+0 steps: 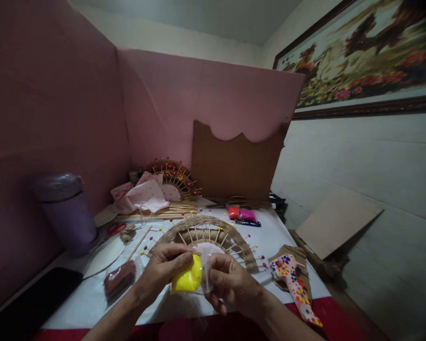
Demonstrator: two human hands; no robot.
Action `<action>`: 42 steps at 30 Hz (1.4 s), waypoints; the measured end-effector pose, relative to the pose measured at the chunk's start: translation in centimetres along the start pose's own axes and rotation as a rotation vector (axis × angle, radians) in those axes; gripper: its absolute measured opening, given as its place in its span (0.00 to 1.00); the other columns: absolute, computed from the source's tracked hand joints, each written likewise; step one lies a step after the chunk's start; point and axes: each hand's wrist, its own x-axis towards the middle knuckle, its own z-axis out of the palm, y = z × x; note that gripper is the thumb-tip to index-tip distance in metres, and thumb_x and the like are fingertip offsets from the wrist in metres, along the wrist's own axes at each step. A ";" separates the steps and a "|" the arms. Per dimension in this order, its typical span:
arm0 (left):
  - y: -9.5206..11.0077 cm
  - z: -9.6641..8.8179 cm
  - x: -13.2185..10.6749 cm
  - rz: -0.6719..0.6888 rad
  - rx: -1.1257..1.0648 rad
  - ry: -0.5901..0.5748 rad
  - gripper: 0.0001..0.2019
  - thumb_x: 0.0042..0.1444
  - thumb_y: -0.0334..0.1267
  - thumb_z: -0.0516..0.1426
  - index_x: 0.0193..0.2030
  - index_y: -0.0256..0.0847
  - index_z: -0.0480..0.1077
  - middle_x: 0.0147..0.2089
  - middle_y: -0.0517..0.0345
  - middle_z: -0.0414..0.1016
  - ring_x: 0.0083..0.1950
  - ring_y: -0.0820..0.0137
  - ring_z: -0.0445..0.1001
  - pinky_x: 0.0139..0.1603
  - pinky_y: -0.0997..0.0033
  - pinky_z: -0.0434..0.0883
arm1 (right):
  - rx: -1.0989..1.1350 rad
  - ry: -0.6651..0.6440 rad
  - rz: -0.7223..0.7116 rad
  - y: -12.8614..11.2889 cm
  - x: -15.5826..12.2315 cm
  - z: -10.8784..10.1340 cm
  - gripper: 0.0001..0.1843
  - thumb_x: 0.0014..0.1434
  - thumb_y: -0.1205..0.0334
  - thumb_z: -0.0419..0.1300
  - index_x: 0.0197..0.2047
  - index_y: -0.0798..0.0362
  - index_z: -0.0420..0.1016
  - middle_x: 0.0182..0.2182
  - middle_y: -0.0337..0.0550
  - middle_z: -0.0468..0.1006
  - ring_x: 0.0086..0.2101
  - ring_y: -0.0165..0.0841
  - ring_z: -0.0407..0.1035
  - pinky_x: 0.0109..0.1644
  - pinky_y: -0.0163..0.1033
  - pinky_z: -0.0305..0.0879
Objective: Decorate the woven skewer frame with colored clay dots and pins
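Two pinches: left hand (167, 264) on yellow packet (187, 278), right hand (233, 280) on its clear wrapper (206, 272); wall-picture marks (287, 60) illegible.

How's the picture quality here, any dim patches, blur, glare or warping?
Head view: dim light overall, with a darkened upper right corner; head view: the purple cylindrical cup at the left looks soft; head view: the brown-framed horse painting appears stretched toward the edge; head view: small glints show on the clear plastic bag with yellow contents.
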 end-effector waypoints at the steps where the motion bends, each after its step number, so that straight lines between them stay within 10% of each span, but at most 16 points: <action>1: -0.1 -0.1 0.0 0.011 0.012 -0.003 0.14 0.42 0.46 0.64 0.30 0.37 0.79 0.23 0.55 0.73 0.23 0.74 0.65 0.23 0.76 0.62 | -0.008 0.001 0.008 -0.2 -0.1 0.1 0.17 0.49 0.54 0.67 0.30 0.57 0.65 0.19 0.39 0.74 0.14 0.24 0.66 0.13 0.25 0.59; 11: 0.2 -0.1 0.0 0.333 0.468 0.019 0.12 0.54 0.43 0.56 0.34 0.39 0.78 0.29 0.54 0.74 0.29 0.70 0.70 0.28 0.73 0.66 | -0.332 0.095 -0.186 -0.9 -0.1 0.6 0.16 0.52 0.52 0.62 0.28 0.56 0.65 0.19 0.40 0.74 0.14 0.24 0.63 0.14 0.27 0.57; 17: 0.7 0.3 -0.5 0.599 0.757 0.235 0.10 0.58 0.38 0.53 0.30 0.38 0.71 0.30 0.56 0.69 0.31 0.72 0.67 0.33 0.73 0.63 | -0.780 0.375 -0.535 -1.0 -1.0 1.9 0.12 0.59 0.57 0.54 0.26 0.54 0.64 0.19 0.36 0.65 0.19 0.25 0.59 0.21 0.31 0.56; 24: -0.8 2.0 -1.2 0.442 0.796 -0.153 0.14 0.58 0.43 0.52 0.24 0.38 0.64 0.21 0.64 0.61 0.23 0.76 0.58 0.25 0.74 0.54 | -1.332 0.303 -0.780 -0.4 -1.2 2.1 0.06 0.59 0.69 0.49 0.32 0.53 0.65 0.23 0.39 0.68 0.24 0.29 0.62 0.29 0.35 0.59; 34: -0.7 2.1 -1.3 0.510 0.879 -0.134 0.14 0.60 0.34 0.45 0.22 0.40 0.57 0.21 0.65 0.58 0.22 0.77 0.57 0.26 0.75 0.53 | -1.596 0.269 -0.844 0.2 -1.3 1.5 0.07 0.57 0.73 0.48 0.33 0.53 0.61 0.23 0.39 0.67 0.24 0.30 0.62 0.29 0.35 0.57; 42: -2.0 2.6 -1.3 0.656 0.987 0.030 0.14 0.53 0.28 0.49 0.18 0.40 0.53 0.17 0.66 0.55 0.19 0.78 0.52 0.23 0.74 0.49 | -1.745 0.483 -0.906 0.9 -0.8 1.7 0.08 0.56 0.75 0.46 0.32 0.53 0.59 0.22 0.41 0.67 0.22 0.32 0.64 0.26 0.36 0.56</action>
